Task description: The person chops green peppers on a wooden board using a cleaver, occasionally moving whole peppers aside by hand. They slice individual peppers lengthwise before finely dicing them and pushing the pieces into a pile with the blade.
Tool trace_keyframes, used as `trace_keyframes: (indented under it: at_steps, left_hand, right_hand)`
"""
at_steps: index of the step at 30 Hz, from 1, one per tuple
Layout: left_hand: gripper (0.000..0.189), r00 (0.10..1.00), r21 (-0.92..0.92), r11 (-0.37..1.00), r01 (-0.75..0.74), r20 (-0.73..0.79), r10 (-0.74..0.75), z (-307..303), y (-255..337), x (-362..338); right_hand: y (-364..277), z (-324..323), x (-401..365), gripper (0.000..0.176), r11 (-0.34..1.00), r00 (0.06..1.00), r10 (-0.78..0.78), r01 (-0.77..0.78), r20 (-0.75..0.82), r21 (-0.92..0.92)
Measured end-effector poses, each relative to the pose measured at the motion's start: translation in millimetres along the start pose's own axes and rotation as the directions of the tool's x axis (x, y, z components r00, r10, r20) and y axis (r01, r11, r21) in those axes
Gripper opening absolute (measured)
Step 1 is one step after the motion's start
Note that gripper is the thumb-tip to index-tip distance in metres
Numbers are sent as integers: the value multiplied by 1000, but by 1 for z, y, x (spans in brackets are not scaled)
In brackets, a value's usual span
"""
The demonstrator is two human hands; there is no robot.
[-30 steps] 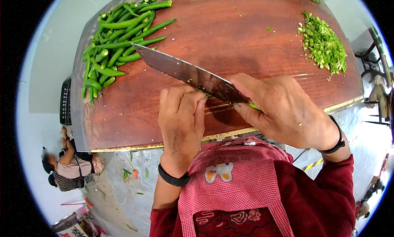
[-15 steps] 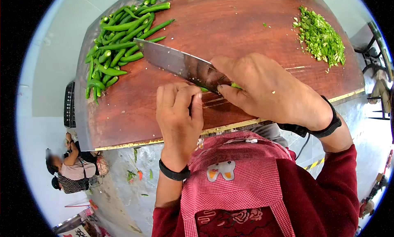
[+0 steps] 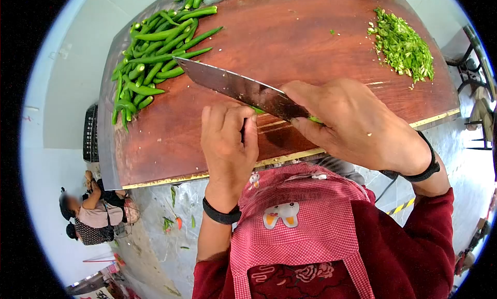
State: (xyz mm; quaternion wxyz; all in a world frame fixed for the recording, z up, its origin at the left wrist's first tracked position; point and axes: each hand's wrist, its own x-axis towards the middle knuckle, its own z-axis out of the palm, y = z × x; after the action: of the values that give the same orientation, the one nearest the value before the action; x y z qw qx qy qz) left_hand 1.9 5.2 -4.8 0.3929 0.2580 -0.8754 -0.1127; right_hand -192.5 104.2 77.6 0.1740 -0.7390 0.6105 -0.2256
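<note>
In my right hand is a wide-bladed knife, its blade reaching left over the brown table. My left hand is closed, knuckles bent, pressing a green pepper to the table beside the blade; most of that pepper is hidden behind the hand and knife. A bit of green also shows by my right fingertips. A pile of whole green peppers lies at the upper left, and the blade's tip is close to it. Chopped green pepper forms a heap at the upper right.
The table's near edge has a yellow strip. A black crate is beyond the left side. A person sits at the lower left. Green scraps and a red piece lie on the floor. Black metal furniture is at the right.
My right hand and the knife have moved right and slightly down. My left hand stays nearly in place, still closed on the pepper.
</note>
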Motion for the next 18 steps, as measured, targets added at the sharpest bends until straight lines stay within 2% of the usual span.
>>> trace_keyframes:
  at_steps: [2, 9, 11, 15, 17, 18]
  left_hand:
    - [18, 1000, -16, 1000, -22, -16, 22, 1, -1, 0]
    - [18, 1000, -28, 1000, -3, -7, 3, 2, -2, -1]
    - [18, 1000, -42, 999, 19, 0, -19, 2, -3, -2]
    - [17, 1000, -49, 999, 8, -9, -8, 1, -3, -1]
    - [16, 1000, -34, 999, 26, -9, -26, 0, -3, -2]
    - [16, 1000, -34, 999, 26, -10, -26, 0, -3, -3]
  right_hand:
    - [0, 0, -2, 31, 996, 994, -89, 88, -68, -23]
    - [-5, -1, -2, 32, 999, 1000, -29, 29, -10, -46]
    - [-6, 0, -2, 33, 995, 996, -82, 79, -43, -61]
    - [-1, 12, 15, 36, 989, 997, -70, 68, -17, -132]
    - [8, 23, 25, 17, 952, 943, -252, 201, -218, -229]
    - [7, 23, 25, 17, 952, 943, -253, 202, -218, -230]
